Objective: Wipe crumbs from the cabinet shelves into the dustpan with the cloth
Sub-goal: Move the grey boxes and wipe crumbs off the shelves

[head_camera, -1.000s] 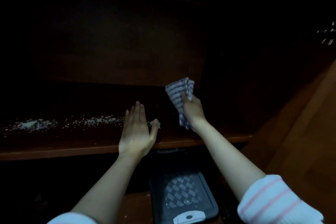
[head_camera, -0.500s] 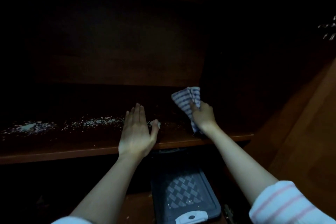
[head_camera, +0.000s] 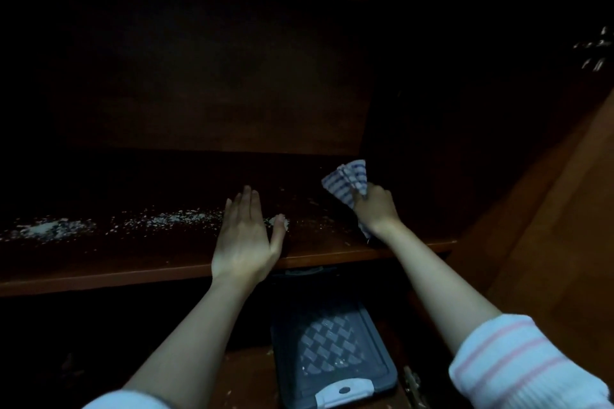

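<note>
Shelf [head_camera: 139, 271]: dark wood in dim light, with only its front edge plainly lit.

Left hand [head_camera: 244, 236]: over the shelf just behind the front edge, about mid-width. The fingers are straight and together and point to the back of the shelf, thumb spread; it holds nothing. I cannot tell whether it touches the wood.

Crumbs [head_camera: 166, 219]: a pale band along the shelf from its left end up to the left hand, densest at the far left. There is a small clump at the thumb tip, and loose specks lie toward the shelf's right end.

Right hand [head_camera: 375, 209]: at the shelf's right end, fingers curled round the cloth [head_camera: 349, 178]. The cloth is blue-and-white striped. A bunch stands above the fist and a tail hangs by the wrist, near the front edge.

Dustpan [head_camera: 279, 359]: grey, below the shelf and right of middle, with its far end under the front edge. A few pale specks lie on its patterned floor.

Sleeve [head_camera: 518, 365]: white with pink stripes, on the right forearm.
</note>
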`<action>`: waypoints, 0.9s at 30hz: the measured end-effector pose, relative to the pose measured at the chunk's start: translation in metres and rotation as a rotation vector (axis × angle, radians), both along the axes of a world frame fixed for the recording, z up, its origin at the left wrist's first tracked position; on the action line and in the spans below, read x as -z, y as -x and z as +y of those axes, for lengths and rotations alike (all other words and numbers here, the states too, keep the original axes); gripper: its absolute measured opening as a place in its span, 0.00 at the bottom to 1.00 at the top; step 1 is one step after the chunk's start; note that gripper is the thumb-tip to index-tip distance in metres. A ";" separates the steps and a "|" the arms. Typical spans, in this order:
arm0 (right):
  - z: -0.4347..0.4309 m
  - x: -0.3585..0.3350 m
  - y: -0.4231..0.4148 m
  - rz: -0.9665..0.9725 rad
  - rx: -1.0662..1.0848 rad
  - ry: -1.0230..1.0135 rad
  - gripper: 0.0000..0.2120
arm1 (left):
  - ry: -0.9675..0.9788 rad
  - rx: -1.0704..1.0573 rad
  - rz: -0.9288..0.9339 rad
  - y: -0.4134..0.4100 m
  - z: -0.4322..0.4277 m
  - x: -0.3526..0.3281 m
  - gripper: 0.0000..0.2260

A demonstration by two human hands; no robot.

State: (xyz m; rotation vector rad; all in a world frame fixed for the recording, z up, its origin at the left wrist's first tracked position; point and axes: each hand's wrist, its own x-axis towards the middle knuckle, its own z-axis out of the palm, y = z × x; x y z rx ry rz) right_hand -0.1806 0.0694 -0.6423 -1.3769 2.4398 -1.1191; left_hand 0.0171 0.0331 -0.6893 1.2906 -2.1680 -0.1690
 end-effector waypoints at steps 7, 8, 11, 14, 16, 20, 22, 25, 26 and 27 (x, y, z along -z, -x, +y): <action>-0.007 0.020 -0.043 0.259 -0.072 -0.365 0.21 | 0.151 -0.056 -0.104 0.002 -0.008 0.006 0.41; -0.013 0.022 -0.052 0.254 -0.112 -0.367 0.22 | 0.144 -0.041 -0.089 0.002 -0.008 0.006 0.41; -0.032 0.022 -0.078 0.099 -0.204 -0.332 0.20 | 0.125 -0.021 -0.054 0.001 -0.010 0.005 0.42; -0.035 0.010 -0.091 -0.446 -0.201 -0.134 0.18 | 0.119 0.009 -0.013 0.001 -0.012 0.005 0.41; -0.029 -0.003 -0.086 -0.683 -0.109 0.033 0.17 | 0.096 0.026 0.036 -0.003 -0.011 0.002 0.38; -0.015 -0.023 -0.058 -0.638 0.046 0.237 0.16 | 0.058 0.050 0.104 -0.006 -0.009 0.004 0.33; -0.008 -0.021 -0.044 -0.442 0.097 0.143 0.16 | 0.035 0.083 0.121 -0.004 -0.010 0.004 0.30; -0.001 -0.003 -0.040 -0.222 0.056 -0.117 0.16 | -0.027 0.094 0.186 -0.009 -0.015 -0.001 0.25; -0.001 0.005 -0.041 -0.161 0.047 -0.202 0.16 | -0.009 0.082 0.193 -0.017 -0.018 -0.001 0.26; -0.004 0.012 -0.043 -0.106 0.050 -0.257 0.17 | 0.040 0.070 0.172 -0.030 -0.020 -0.001 0.28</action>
